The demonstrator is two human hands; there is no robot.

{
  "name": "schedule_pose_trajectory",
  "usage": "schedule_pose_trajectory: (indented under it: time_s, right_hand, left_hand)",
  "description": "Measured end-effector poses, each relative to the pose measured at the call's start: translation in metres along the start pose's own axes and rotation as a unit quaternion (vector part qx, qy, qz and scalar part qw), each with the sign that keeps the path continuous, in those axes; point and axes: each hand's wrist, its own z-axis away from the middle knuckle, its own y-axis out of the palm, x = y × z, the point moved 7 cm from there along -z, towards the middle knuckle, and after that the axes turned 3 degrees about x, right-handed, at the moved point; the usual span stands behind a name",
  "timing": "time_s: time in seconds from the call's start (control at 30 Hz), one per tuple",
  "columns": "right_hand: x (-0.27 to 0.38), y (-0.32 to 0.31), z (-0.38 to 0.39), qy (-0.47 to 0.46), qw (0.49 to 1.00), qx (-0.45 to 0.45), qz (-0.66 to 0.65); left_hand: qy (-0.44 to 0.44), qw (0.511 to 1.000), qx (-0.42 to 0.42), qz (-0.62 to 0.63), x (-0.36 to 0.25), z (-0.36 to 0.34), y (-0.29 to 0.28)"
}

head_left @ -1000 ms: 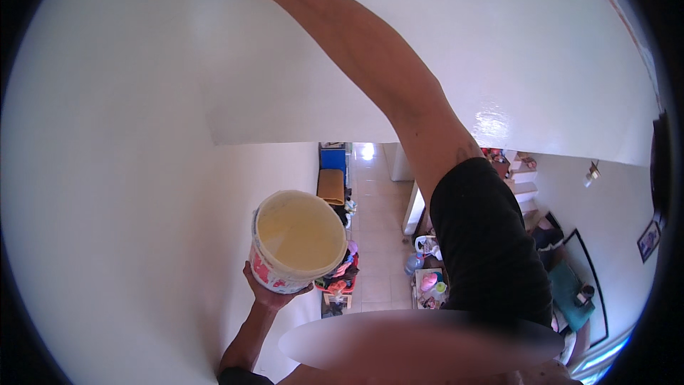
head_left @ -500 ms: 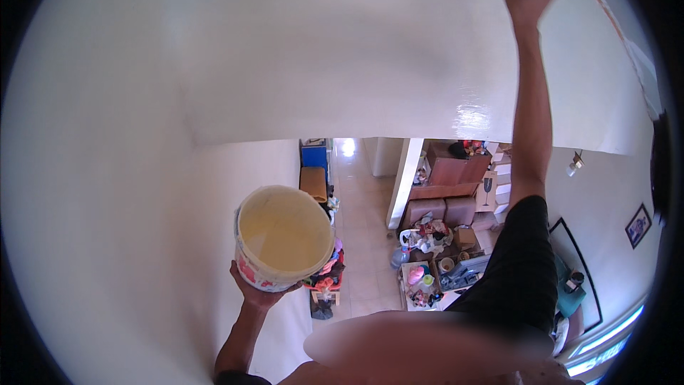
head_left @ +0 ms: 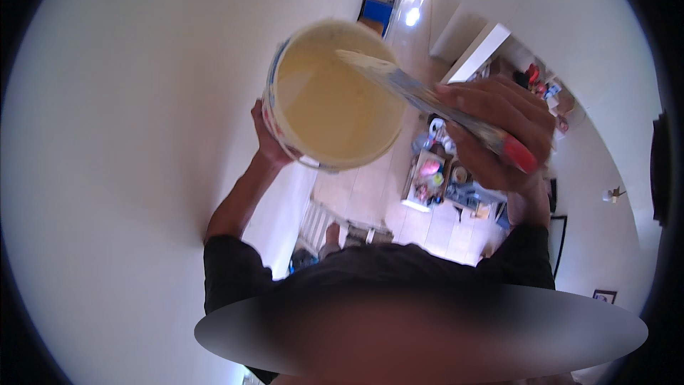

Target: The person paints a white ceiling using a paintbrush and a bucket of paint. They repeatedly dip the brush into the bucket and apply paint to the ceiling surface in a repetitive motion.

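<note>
My left hand (head_left: 271,139) grips a white plastic bucket (head_left: 272,103) low on its side and holds it up, tilted so its mouth shows. Pale cream paint (head_left: 331,125) lies inside. In my right hand (head_left: 506,125) is a paintbrush (head_left: 420,96), its worn, paint-smeared handle ending in a red tip. The brush's paint-coated bristle end is over the bucket's mouth; whether it touches the paint I cannot tell. Fingers of my right hand wrap around the handle, while part of my left hand is hidden behind the bucket.
A pale wall (head_left: 128,142) rises on the left. Far below lie a tiled floor (head_left: 413,232), a low table (head_left: 415,201) crowded with household items and a white slatted structure (head_left: 317,222) beside a bare foot (head_left: 332,234). A wall lamp (head_left: 611,194) sits at the right.
My right hand has come down from high on the wall to the bucket with the paintbrush. The bucket appears higher in view, and the view has swung.
</note>
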Motion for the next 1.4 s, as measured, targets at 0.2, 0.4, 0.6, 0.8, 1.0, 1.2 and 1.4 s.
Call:
schedule_pose_trajectory:
  time_s: [0.2, 0.4, 0.6, 0.8, 1.0, 1.2, 1.4]
  right_hand:
    - [-0.027, 0.090, -0.002, -0.006, 0.999, 0.046, 0.015]
    - [-0.043, 0.133, -0.007, -0.011, 0.992, 0.117, 0.037]
    - [-0.051, 0.158, 0.005, -0.022, 0.989, 0.147, -0.026]
    - [-0.055, 0.190, 0.033, 0.047, 0.952, 0.229, -0.196]
    - [-0.068, 0.163, 0.017, 0.149, 0.955, 0.128, -0.223]
    - [-0.071, 0.149, 0.038, 0.429, 0.748, 0.015, -0.506]
    - [-0.088, 0.117, 0.058, 0.413, 0.713, -0.058, -0.563]
  left_hand:
    - [-0.052, 0.998, 0.010, 0.043, -0.002, -0.010, -0.010]
    - [-0.083, 0.996, 0.001, 0.043, 0.003, -0.005, 0.013]
    - [-0.154, 0.987, 0.009, 0.049, 0.019, 0.000, 0.032]
    - [-0.117, 0.989, -0.080, -0.033, 0.028, 0.003, -0.014]
    - [-0.140, 0.990, -0.023, 0.000, 0.026, 0.005, -0.011]
    - [-0.126, 0.991, -0.037, 0.029, 0.020, -0.002, 0.008]
    - [-0.120, 0.990, 0.045, 0.060, 0.022, 0.000, 0.022]
